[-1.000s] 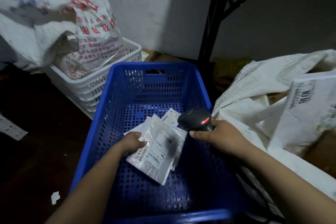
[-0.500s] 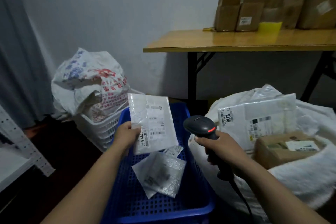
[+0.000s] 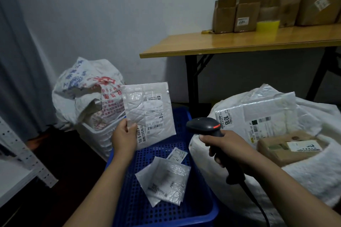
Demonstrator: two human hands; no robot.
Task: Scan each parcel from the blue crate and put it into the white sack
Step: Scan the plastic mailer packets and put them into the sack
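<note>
My left hand pinches the lower left corner of a flat white parcel, held upright above the blue crate, label facing me. My right hand grips the handle of a black barcode scanner; its head with a red light points left at the parcel. Two more white parcels lie on the crate floor, a larger one and a small one. To the right stands the open white sack, holding a white bag parcel and a cardboard box.
A white crate with a printed woven sack sits behind the blue crate on the left. A wooden table with several cardboard boxes stands at the back right. A metal shelf post is at the left.
My left hand lifted the parcel out of the crate and holds it up. My right hand brought the scanner up beside it. My view rose from the crate toward the room.
</note>
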